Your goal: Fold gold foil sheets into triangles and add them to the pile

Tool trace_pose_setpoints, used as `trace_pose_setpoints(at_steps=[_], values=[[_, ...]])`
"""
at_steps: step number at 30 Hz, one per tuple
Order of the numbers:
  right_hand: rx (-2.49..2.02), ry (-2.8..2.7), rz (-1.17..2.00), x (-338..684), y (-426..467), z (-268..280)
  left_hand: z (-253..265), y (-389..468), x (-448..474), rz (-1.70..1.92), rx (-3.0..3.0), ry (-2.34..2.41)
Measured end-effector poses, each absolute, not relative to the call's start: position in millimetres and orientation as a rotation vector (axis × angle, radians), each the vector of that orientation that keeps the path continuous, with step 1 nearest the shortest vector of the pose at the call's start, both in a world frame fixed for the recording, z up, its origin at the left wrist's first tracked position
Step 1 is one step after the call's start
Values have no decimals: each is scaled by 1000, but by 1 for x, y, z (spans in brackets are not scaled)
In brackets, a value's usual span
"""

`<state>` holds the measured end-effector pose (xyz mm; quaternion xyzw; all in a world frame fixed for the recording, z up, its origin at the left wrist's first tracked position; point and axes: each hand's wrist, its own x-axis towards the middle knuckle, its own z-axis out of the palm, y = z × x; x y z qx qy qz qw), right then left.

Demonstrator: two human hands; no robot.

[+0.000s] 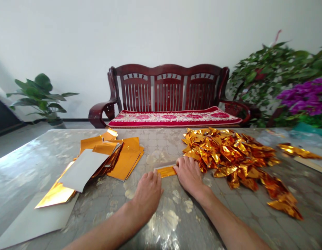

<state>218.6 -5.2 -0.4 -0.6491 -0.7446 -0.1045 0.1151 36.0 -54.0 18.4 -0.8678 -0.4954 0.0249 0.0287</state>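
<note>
A strip of folded gold foil paper [167, 171] lies low over the table, showing a pale edge along its far side. My left hand [150, 187] is closed at its left end, fingers curled and pressed together. At the right end, my right hand [188, 173] is closed on the paper with its fingers bent over it. To the left is a loose stack of gold foil sheets [127, 154], some turned to their grey-white backs. A heap of folded gold foil pieces [223, 149] spreads just right of my right hand.
The patterned table [106, 215] has a large grey sheet [38, 218] at its left front. Clear plastic [274, 135] and a pale board [313, 163] lie at the right. Beyond stand a wooden bench [168, 90], a leafy plant [41, 93] and purple flowers [306, 95].
</note>
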Motion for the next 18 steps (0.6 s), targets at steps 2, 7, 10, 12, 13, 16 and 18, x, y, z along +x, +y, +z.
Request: trace_pose_setpoints(at_steps=[2,7,10,12,13,16,18], values=[[-1897,-2180,-310,219,-3,-2,20,-54,33,64,-2703,-1514],[-1888,-2118,-313,225,1,-2,21,-53,33,-17,-2750,-1482],[-1745,-2112,-327,231,-2,4,19,-51,35,-99,-2747,-1499],[-1555,-2222,-290,233,-8,8,16,-47,34,-167,-2753,-1509],[-1461,-2292,-268,233,-10,10,15,-44,33,-204,-2760,-1514],[-1266,-2465,-253,229,-16,13,11,-36,27,-329,-2809,-1536],[-1216,-2536,-287,225,-15,14,9,-31,24,-415,-2837,-1556]])
